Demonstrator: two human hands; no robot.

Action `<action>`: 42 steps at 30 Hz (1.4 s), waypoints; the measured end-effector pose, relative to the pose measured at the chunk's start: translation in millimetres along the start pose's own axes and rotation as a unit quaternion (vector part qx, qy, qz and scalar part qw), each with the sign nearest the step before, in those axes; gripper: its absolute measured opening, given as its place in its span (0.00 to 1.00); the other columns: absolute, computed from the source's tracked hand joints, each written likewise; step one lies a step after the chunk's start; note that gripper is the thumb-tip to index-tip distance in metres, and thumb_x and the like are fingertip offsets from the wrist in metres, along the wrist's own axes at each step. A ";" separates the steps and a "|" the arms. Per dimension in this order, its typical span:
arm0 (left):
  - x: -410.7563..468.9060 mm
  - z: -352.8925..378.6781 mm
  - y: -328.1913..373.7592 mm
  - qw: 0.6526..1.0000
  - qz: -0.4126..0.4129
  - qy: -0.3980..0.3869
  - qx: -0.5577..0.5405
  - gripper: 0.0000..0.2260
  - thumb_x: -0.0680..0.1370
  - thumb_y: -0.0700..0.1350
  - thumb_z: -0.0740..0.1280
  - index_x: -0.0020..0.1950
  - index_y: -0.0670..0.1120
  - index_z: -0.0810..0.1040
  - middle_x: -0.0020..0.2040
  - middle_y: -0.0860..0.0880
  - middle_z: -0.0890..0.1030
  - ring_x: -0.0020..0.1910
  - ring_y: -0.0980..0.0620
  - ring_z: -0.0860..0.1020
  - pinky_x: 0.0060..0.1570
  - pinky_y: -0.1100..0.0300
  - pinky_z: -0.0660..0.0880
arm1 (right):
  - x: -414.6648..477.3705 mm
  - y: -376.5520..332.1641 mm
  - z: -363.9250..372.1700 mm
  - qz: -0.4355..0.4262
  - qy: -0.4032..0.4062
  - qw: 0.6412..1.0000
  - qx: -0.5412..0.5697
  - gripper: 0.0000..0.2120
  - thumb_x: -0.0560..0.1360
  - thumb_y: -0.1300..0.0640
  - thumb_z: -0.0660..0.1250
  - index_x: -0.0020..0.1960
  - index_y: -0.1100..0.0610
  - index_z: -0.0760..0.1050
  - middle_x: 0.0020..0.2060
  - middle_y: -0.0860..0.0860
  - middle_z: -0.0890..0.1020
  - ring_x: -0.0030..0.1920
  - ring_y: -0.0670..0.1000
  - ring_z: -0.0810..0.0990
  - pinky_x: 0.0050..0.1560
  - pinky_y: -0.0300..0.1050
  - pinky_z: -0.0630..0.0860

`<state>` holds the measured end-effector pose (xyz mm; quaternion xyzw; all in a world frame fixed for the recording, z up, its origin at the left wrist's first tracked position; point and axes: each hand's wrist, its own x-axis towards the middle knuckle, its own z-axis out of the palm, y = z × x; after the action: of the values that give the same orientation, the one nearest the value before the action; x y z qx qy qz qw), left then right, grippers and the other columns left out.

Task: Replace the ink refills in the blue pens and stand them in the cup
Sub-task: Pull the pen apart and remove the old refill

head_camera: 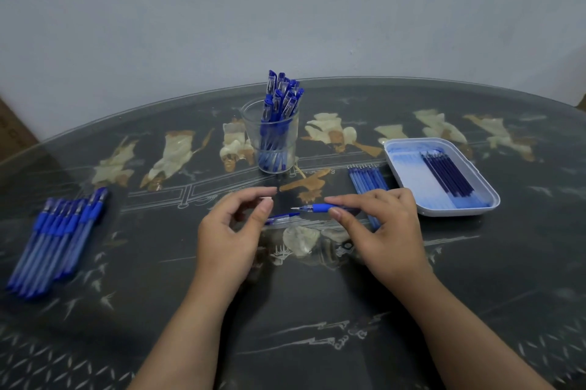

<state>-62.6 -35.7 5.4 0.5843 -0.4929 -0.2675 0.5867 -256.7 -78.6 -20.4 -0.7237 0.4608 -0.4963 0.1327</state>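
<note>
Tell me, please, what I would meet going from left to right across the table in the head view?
Row of blue pens → left hand → right hand, holding a pen → white tray.

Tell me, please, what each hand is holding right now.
Left hand: loosely curled; cannot tell whether it holds the cap.
Right hand: holding a pen.
</note>
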 end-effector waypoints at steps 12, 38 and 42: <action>-0.4 -18.2 -0.4 0.944 -0.014 -0.027 0.327 0.15 0.71 0.42 0.70 0.48 0.61 0.75 0.38 0.59 0.78 0.48 0.54 0.75 0.59 0.47 0.70 | -0.5 -0.4 -0.3 0.007 -0.006 1.000 -0.021 0.12 0.72 0.39 0.64 0.51 0.39 0.82 0.35 0.40 0.79 0.48 0.49 0.67 0.51 0.32 0.62; -15.4 -1.6 16.9 0.989 0.133 -0.026 0.059 0.13 0.71 0.52 0.69 0.53 0.50 0.78 0.43 0.56 0.82 0.45 0.56 0.80 0.49 0.62 0.74 | 9.5 -65.4 -30.1 0.152 0.004 0.976 0.156 0.04 0.69 0.49 0.75 0.41 0.40 0.82 0.37 0.42 0.83 0.43 0.43 0.80 0.50 0.40 0.75; -24.2 17.8 22.1 0.979 -0.010 -0.186 -0.087 0.22 0.63 0.50 0.78 0.53 0.45 0.78 0.43 0.50 0.83 0.42 0.54 0.81 0.47 0.61 0.78 | 8.9 -65.9 -30.5 0.247 -0.054 0.932 0.261 0.04 0.68 0.57 0.77 0.42 0.52 0.83 0.36 0.48 0.85 0.39 0.43 0.83 0.41 0.32 0.75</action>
<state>-93.3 -17.9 16.9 0.4760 -0.5626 -0.4191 0.5303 -246.4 -42.0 42.1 -0.5527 0.4716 -0.5103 0.4602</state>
